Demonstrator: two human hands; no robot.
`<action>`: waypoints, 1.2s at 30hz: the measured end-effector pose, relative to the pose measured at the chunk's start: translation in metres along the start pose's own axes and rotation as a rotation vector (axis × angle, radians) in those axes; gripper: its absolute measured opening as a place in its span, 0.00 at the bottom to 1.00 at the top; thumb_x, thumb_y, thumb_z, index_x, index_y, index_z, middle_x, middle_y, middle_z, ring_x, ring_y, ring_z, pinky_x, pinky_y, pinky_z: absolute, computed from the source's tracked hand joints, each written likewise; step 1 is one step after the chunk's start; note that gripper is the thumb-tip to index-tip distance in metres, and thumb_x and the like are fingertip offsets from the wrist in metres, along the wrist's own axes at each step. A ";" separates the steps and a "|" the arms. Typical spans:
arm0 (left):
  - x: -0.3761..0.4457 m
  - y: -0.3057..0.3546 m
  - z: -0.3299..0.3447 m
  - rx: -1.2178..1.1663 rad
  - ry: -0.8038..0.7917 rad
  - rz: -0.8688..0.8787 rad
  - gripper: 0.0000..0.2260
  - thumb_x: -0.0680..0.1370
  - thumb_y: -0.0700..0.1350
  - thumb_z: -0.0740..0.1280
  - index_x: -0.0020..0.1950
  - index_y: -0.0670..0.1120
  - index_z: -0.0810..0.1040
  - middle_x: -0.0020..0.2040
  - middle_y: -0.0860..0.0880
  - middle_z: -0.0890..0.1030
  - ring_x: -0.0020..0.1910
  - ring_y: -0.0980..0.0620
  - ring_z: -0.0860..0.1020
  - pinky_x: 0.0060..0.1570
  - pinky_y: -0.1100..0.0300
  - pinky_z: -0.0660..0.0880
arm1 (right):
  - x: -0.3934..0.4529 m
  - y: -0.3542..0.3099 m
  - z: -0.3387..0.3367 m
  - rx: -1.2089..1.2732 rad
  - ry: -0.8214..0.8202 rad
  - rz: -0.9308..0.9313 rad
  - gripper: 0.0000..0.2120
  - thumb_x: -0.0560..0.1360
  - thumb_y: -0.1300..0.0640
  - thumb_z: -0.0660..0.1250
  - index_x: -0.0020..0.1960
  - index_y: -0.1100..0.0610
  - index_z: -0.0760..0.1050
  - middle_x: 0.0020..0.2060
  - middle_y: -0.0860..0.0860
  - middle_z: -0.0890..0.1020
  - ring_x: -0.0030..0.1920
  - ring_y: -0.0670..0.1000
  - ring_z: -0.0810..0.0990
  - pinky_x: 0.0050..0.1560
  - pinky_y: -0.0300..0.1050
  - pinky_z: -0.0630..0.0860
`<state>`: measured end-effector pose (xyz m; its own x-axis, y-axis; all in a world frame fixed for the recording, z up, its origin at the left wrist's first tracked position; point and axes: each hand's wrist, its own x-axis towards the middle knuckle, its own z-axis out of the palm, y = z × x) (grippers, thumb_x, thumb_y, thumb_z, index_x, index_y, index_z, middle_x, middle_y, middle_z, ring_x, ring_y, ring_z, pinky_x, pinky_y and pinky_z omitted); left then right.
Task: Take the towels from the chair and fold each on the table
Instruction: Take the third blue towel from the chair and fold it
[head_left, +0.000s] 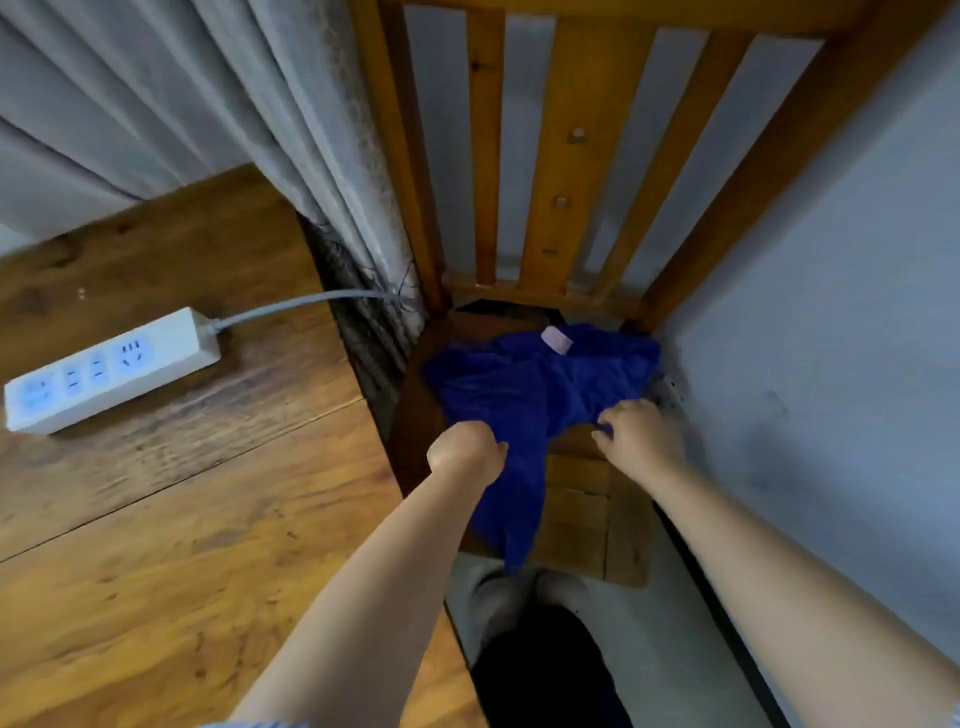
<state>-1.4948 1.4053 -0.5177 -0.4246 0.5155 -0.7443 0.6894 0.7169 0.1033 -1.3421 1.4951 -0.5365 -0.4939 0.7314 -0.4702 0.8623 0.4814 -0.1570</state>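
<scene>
A blue towel (540, 395) lies in a crumpled heap on the seat of a wooden chair (576, 519). One end of it hangs down over the near edge of the seat. A small pale tag (557, 340) sticks up at the far side of the towel.

The left hand (465, 449) is on the near left part of the towel. Its fingers are curled tight, bunching the cloth. The right hand (641, 434) is on the near right edge of the towel. Its fingers are bent down onto the cloth and look like they pinch it, but the fingertips are hidden, so the hold is hard to be sure of.

The chair back has tall wooden slats at the far side. A grey wall (831, 338) stands close on the right, just beside the right hand. On the left is the wooden table (182, 493), its edge very near the chair. A white power strip (111, 370) lies on the far left part of the table, and its grey cord (306, 301) runs right toward a grey curtain (234, 104). The curtain hangs down between the table and the chair.

Near the bottom, the person's feet (524, 597) stand on the floor in front of the chair.
</scene>
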 end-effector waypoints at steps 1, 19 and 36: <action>0.025 0.003 0.014 -0.018 0.004 -0.018 0.17 0.82 0.52 0.54 0.60 0.41 0.73 0.59 0.42 0.77 0.57 0.45 0.77 0.52 0.55 0.74 | 0.019 0.004 0.018 -0.019 -0.001 -0.003 0.15 0.78 0.52 0.59 0.60 0.57 0.75 0.59 0.54 0.77 0.61 0.55 0.72 0.59 0.48 0.71; 0.101 0.020 0.047 -0.199 0.074 -0.084 0.10 0.80 0.41 0.58 0.58 0.40 0.74 0.59 0.42 0.77 0.58 0.44 0.76 0.52 0.56 0.74 | 0.086 0.014 0.054 0.135 0.041 -0.029 0.12 0.78 0.54 0.60 0.55 0.58 0.78 0.54 0.54 0.77 0.62 0.56 0.69 0.60 0.48 0.63; -0.062 0.067 -0.066 -0.560 0.236 0.397 0.29 0.76 0.42 0.67 0.75 0.49 0.59 0.66 0.46 0.73 0.62 0.47 0.74 0.58 0.55 0.73 | -0.043 0.023 -0.211 0.417 -0.142 -0.435 0.07 0.76 0.65 0.63 0.50 0.63 0.79 0.36 0.40 0.75 0.36 0.26 0.74 0.40 0.24 0.68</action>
<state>-1.4611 1.4528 -0.4210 -0.3638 0.8288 -0.4250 0.4403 0.5551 0.7057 -1.3244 1.5770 -0.3366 -0.8149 0.4255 -0.3936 0.5707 0.4707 -0.6729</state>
